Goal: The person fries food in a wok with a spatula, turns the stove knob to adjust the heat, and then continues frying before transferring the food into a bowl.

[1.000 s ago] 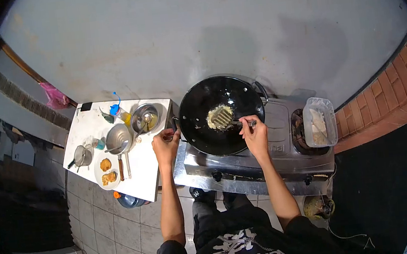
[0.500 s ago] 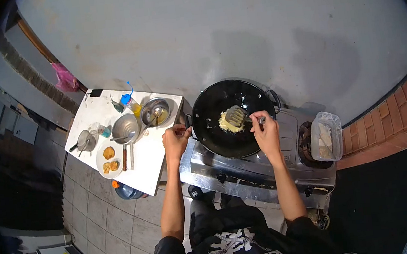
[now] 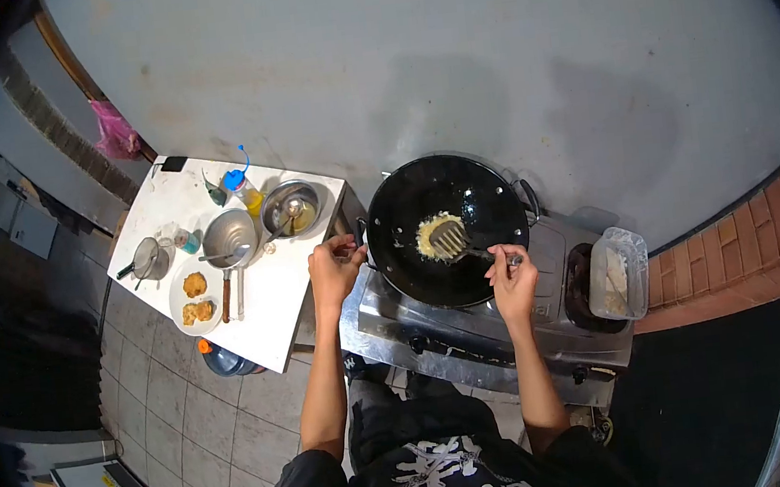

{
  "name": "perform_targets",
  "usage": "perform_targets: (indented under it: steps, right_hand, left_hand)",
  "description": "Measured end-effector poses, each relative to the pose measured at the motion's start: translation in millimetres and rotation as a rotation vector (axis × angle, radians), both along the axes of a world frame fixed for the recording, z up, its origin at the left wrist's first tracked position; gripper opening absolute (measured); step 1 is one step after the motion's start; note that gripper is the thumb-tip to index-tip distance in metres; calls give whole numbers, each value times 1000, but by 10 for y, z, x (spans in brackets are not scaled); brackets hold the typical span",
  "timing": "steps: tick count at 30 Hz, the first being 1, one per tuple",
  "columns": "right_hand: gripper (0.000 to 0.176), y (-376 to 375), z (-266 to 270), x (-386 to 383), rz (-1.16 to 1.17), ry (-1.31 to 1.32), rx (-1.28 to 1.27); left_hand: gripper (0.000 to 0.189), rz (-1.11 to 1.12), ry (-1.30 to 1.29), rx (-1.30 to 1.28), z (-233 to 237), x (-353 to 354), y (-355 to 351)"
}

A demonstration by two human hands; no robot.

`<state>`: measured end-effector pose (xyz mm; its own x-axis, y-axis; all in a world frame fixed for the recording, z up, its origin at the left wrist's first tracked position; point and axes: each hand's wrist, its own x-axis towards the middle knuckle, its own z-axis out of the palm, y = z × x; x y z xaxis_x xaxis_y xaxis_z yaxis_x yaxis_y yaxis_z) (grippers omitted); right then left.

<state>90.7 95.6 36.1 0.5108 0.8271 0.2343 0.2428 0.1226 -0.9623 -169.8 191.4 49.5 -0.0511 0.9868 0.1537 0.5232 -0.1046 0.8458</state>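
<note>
Black wok (image 3: pixel 481 201) sits on the left burner of the stove (image 3: pixel 475 325), and a pale yellow patty (image 3: pixel 427 232) lies near its middle. The right hand (image 3: pixel 514 280) pinches the handle end of a slotted spatula (image 3: pixel 450 237), whose blade rests on the patty's right part. The left hand (image 3: pixel 334 270) is curled around the wok's left ear, at the stove's left edge, and seems to grip it. On the tabletop (image 3: pixel 273 303) to the left, a plate (image 3: pixel 189 301) near the front edge carries browned pieces. The step in hand looks like frying the patty and working it with the blade. The next move would likely call for sliding the blade flat under the patty while the left hand steadies the wok.
</note>
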Motion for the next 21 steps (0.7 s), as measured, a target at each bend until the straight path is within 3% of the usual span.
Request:
perform_targets:
  steps: [6, 15, 21]
  right_hand:
    - [11, 40, -9, -97, 26, 23, 28]
    - [11, 90, -108, -326, -145, 63, 28]
    - [11, 123, 43, -467, -200, 33, 218]
  left_hand:
    - [29, -66, 2, -20, 53, -53, 63]
    - [40, -208, 142, 3, 41, -166, 221]
    - [40, -379, 160, -35, 64, -244, 393]
